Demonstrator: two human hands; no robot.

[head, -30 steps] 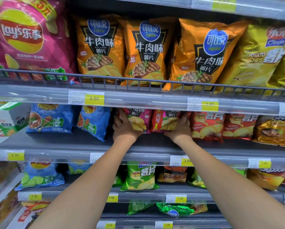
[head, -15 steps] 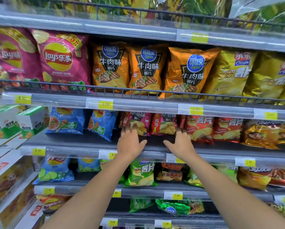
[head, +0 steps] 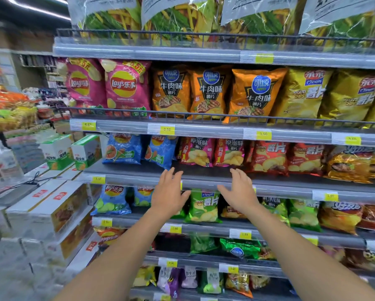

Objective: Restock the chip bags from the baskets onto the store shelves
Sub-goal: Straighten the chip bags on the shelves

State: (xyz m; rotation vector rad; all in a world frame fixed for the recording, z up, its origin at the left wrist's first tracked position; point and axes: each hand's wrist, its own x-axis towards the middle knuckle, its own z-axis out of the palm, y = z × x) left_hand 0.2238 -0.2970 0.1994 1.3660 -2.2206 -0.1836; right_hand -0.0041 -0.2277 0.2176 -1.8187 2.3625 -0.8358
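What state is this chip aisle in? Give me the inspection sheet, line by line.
Surface: grey shelf, its front strip bare.
Job's things: two magenta chip bags stand upright side by side at the back, between blue chip bags and red chip bags; no basket in view.
Clutter: nothing seen.
Grippers: left hand and right hand are open, fingers spread, holding nothing, in front of the shelf edge.
Cables: a dark cable lies across white cartons at the left.
Surroundings: stocked chip shelves above and below, yellow price tags on the rails.
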